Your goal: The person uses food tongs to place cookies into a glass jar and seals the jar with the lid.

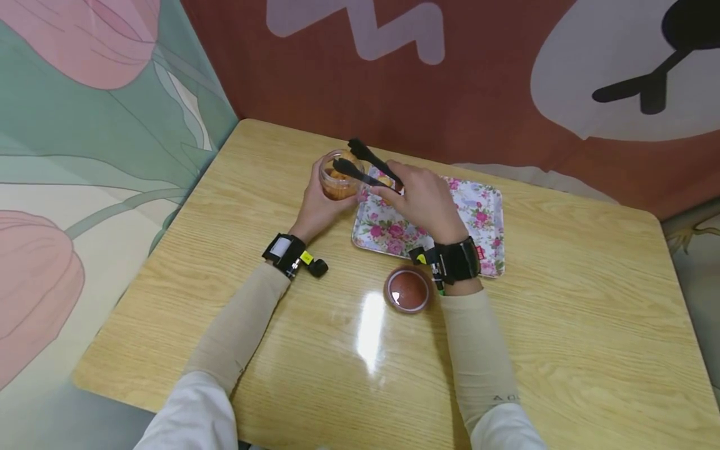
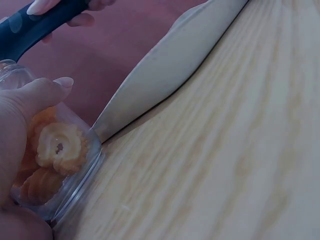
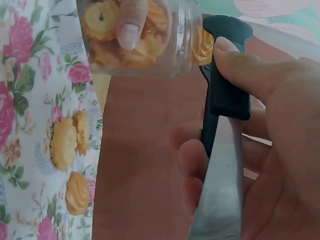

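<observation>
My left hand (image 1: 320,209) grips a clear jar (image 1: 336,189) of ring-shaped butter cookies (image 2: 60,147), its thumb across the side. My right hand (image 1: 424,197) holds black-tipped metal tongs (image 3: 222,175) with thumb and fingers around them. The tong tips are at the jar's mouth, with a ridged cookie (image 3: 201,47) beside them; whether they pinch it firmly is partly hidden. Several cookies show through the jar wall. Under the right hand lies a floral tray (image 1: 388,234), with a few loose cookies (image 3: 64,144) near its edge.
A round reddish-brown lid (image 1: 409,290) lies on the wooden table (image 1: 562,312), in front of the tray and by the right wrist. A reddish-brown wall (image 1: 484,106) with painted shapes stands along the table's far edge.
</observation>
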`<state>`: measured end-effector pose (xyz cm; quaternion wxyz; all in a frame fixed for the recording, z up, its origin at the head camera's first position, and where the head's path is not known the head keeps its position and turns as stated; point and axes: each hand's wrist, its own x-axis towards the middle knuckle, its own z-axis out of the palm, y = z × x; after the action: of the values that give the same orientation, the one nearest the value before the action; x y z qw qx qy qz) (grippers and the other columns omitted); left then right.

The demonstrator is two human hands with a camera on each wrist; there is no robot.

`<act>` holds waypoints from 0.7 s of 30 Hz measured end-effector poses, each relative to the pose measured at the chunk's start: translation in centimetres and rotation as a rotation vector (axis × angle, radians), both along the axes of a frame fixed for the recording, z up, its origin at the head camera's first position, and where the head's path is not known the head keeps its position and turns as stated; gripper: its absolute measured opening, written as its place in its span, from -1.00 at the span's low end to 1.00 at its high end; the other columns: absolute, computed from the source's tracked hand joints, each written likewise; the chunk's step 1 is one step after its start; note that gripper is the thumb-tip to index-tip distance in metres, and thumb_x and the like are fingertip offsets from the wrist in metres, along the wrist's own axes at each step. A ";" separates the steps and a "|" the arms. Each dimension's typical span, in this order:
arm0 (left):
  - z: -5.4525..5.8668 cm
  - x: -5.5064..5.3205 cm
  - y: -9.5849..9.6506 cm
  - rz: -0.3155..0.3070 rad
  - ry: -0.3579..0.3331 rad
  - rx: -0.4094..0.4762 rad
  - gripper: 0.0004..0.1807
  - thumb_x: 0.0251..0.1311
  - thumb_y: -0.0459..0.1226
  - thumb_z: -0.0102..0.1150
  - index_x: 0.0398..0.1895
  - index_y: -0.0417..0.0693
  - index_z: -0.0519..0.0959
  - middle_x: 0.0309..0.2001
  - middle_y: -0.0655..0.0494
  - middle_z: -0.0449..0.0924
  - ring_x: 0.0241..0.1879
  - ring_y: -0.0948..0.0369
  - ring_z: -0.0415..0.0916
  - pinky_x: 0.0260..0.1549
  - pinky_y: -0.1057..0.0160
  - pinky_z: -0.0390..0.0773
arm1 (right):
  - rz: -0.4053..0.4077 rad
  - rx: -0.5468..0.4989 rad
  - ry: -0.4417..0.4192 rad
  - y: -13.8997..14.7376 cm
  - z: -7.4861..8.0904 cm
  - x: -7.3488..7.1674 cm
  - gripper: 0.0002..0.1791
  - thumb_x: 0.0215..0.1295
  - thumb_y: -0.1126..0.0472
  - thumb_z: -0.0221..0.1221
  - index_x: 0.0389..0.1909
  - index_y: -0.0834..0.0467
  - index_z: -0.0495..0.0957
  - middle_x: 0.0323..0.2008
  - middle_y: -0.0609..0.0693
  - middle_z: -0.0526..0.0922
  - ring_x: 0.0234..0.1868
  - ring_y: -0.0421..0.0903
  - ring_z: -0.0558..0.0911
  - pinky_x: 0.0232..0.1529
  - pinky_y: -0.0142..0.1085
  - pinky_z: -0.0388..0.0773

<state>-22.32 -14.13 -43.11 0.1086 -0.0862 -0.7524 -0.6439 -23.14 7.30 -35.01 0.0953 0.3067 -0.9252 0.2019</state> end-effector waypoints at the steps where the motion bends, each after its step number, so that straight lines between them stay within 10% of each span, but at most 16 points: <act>1: 0.0 0.0 0.0 0.001 -0.001 -0.001 0.05 -0.19 -0.39 0.48 0.37 0.20 0.06 0.21 -0.10 0.33 0.15 0.09 0.30 0.16 0.07 0.34 | -0.002 0.004 0.000 0.0 0.0 0.0 -0.44 0.21 -0.29 0.09 -0.01 0.08 0.47 -0.60 -0.05 0.46 -0.63 -0.10 0.40 -0.73 -0.22 0.27; 21: 0.0 0.2 -0.2 0.014 -0.028 -0.012 0.04 -0.19 -0.38 0.49 0.36 0.18 0.07 0.22 -0.22 0.28 0.13 0.18 0.30 0.17 0.09 0.34 | -0.070 -0.019 -0.113 0.9 0.3 0.1 -0.41 0.16 -0.32 0.11 -0.01 0.07 0.45 -0.61 0.00 0.42 -0.65 -0.05 0.36 -0.73 -0.18 0.23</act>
<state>-22.09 -14.29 -43.06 0.1020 -0.0724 -0.7583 -0.6398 -22.99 8.23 -34.66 0.0529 0.2616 -0.9373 0.2242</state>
